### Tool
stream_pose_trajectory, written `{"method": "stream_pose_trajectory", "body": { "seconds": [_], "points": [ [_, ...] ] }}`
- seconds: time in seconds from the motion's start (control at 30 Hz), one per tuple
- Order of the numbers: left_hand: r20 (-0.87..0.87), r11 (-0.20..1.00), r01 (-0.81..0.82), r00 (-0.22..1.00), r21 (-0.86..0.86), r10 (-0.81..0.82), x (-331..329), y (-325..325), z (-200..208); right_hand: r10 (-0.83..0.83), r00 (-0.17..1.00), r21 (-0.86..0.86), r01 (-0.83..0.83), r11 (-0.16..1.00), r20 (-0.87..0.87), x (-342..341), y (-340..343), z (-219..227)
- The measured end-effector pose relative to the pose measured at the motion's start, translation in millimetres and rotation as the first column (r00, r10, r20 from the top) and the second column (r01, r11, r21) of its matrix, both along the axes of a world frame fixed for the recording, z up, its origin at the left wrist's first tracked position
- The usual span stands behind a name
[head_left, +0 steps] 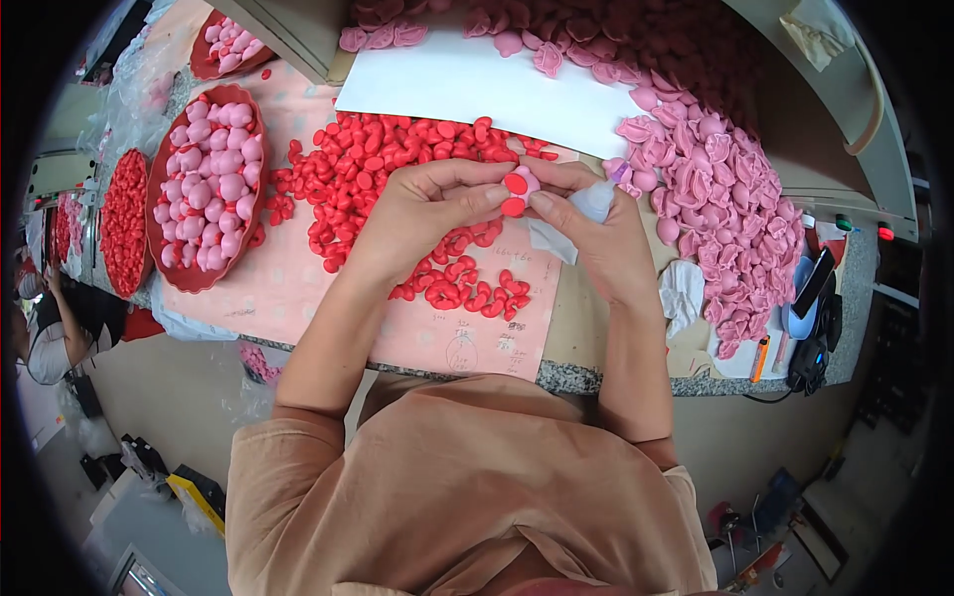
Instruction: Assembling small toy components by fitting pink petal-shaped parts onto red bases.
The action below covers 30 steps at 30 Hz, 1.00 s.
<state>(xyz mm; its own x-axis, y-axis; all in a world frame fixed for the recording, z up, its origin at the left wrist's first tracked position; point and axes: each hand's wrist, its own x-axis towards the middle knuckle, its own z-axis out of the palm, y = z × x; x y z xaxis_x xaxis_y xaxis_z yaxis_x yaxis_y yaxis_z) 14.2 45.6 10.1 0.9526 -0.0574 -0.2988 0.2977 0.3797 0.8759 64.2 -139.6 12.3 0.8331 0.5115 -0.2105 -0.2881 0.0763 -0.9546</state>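
Above the table's middle, my two hands meet on a small pink figure (530, 180) with a red curved piece (514, 207) against its near side. Two flat round red faces of that piece turn toward me. My left hand (422, 211) pinches the red piece from the left, thumb and fingers closed. From the right, my right hand (608, 241) pinches the pink figure. A translucent squeeze bottle (593, 201) with a purple tip is also tucked in that hand, the tip pointing up and right. Loose red curved pieces (363, 159) lie in a pile beyond and under my left hand.
Pink shell-like pieces (711, 189) heap up on the right, beside a white sheet (467, 84). At left are a red tray (260, 129) of pink-and-red figures and a heap of red pieces (124, 223). A crumpled tissue (682, 296) and orange marker (760, 359) lie near the right edge.
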Motion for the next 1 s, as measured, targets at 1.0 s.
{"method": "stream_pose_trajectory", "body": {
  "seconds": [1.0],
  "points": [
    [0.046,1.0,0.018,0.999,0.01,-0.019,1.4,-1.8,-4.4,-0.025,0.999,0.01,0.025,1.0,0.039,-3.5,0.4,-6.4]
  ]
}}
